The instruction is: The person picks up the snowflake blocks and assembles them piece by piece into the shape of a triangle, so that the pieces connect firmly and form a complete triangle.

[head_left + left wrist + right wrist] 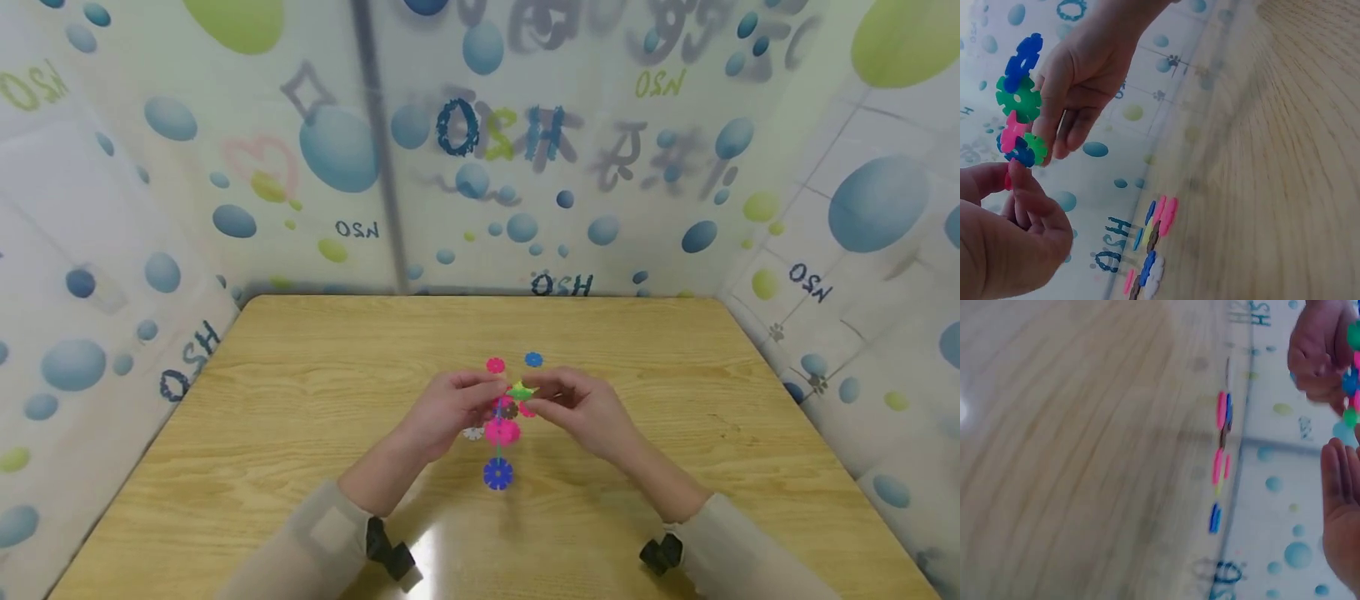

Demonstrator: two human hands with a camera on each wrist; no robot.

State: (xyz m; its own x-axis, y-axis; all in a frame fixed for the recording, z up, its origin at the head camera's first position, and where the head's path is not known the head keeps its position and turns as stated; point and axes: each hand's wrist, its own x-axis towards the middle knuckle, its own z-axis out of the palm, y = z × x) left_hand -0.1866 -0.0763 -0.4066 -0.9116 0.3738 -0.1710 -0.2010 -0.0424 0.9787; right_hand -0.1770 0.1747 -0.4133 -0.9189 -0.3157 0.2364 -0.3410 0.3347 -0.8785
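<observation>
A chain of interlocking notched plastic discs hangs between my hands above the table, with a dark blue disc at its near end in the head view. My left hand pinches the chain between thumb and fingers, by a blue disc and a small pink one. A larger green disc and a pink disc follow along it. With thumb and forefinger, my right hand pinches a light green disc beside the left fingertips. Fingers partly hide the joint between the discs.
Loose notched discs lie on the wooden table beyond and under the hands: a pink one, a light blue one, a white one and several others. A printed curtain encloses the table's back and sides.
</observation>
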